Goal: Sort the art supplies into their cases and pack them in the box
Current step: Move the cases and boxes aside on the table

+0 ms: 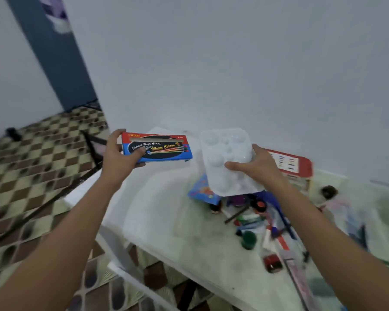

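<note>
My left hand (119,157) grips the left end of a red, blue and black watercolour case (164,149), held level above the table's far left part. My right hand (254,169) holds a white plastic paint palette (227,158) by its right edge, with the thumb across its front, raised over the pile. Below the palette lies a heap of loose art supplies (263,223): paint tubes, markers, a green paint pot (248,239), a red pot (272,264) and dark pots. The frame is blurred.
The white table (177,223) stands against a pale wall. A blue booklet or box (202,191) lies under the palette. A red case with a colour chart (290,163) sits at the back right. Checkered floor shows on the left, white chair rails below.
</note>
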### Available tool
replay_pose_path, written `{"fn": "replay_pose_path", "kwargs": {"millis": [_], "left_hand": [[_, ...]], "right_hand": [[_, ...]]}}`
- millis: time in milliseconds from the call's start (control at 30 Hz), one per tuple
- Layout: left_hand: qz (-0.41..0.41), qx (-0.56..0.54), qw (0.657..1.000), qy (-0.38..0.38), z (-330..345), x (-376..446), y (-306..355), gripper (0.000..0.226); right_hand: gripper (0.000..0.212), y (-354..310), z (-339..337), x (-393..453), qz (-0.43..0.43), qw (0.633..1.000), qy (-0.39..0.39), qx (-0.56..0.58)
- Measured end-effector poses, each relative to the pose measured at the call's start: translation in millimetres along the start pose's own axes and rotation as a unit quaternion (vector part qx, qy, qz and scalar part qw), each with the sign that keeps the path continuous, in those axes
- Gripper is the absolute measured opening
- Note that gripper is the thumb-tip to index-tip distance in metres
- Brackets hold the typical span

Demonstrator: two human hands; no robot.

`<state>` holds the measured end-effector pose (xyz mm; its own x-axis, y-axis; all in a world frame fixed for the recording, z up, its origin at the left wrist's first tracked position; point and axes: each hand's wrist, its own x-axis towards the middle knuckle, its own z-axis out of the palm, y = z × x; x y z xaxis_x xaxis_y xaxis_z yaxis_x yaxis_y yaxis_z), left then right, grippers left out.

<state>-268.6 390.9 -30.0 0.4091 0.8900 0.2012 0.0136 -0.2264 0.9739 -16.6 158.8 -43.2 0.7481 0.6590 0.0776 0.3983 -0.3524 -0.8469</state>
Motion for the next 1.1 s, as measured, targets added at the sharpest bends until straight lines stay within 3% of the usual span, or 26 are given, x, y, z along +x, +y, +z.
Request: {"fn": "replay_pose_path", "kwargs": {"millis": [200,333,467,667,900,1100], "left_hand": [[-0.084,0.069,0.988,0.113,-53,18,-64,0.060],[-0.174,0.123,0.966,0.149,-65,24,-99,0.063],[-0.218,0.235,0.941,0.108,-66,24,-117,0.065],[-0.171,0.476,0.863,-0.004,-67,28,-127,0.062],[-0.148,0.520,0.840,-0.050,-57,40,-129,0.056],[-0.152,0.562,0.811,-0.056,-50,45,-127,0.067]], "right_hand": [[0.099,-40,117,42,-0.003,0.995,-0.071,-0.072],[0.091,-45,167,56,0.026,0.989,-0.101,-0.104],[0.092,-38,198,67,0.047,0.985,-0.124,-0.114],[0.103,-35,216,77,0.086,0.980,-0.130,-0.123],[0.094,-38,236,73,0.083,0.969,-0.115,-0.200],[0.081,-37,241,68,0.037,0.955,-0.085,-0.281]]}}
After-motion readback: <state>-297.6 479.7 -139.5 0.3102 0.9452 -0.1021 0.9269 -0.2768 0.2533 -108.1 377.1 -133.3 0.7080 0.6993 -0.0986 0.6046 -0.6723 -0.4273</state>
